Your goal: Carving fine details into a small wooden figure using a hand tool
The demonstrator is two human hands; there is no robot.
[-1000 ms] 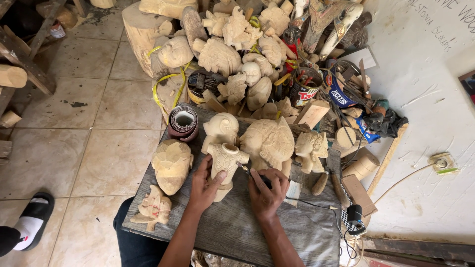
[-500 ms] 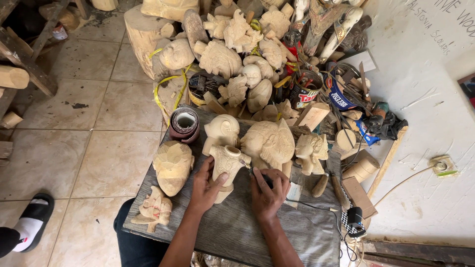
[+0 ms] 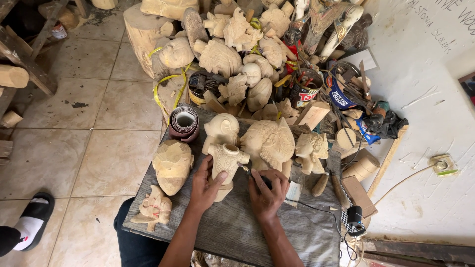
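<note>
A pale unfinished wooden figure point(image 3: 226, 160) lies on the grey wooden board point(image 3: 237, 227) across my lap. My left hand point(image 3: 207, 185) grips the figure's lower body and steadies it. My right hand point(image 3: 267, 190) is closed around a small dark powered carving tool point(image 3: 255, 175), whose tip touches the figure's right side. A thin black cable point(image 3: 311, 210) runs from the tool toward the right edge of the board.
Other carvings lie on the board: a mask-like head point(image 3: 172, 165), a small figure point(image 3: 154, 207), a round head point(image 3: 221, 129), a large winged piece point(image 3: 269, 143). A sandpaper roll point(image 3: 184, 122) stands behind them. Beyond are heaped carvings, tins and tools. A sandalled foot point(image 3: 29, 225) is at left.
Both hands stay on the figure; the right hand and tool have shifted slightly along its side. Nothing else has moved.
</note>
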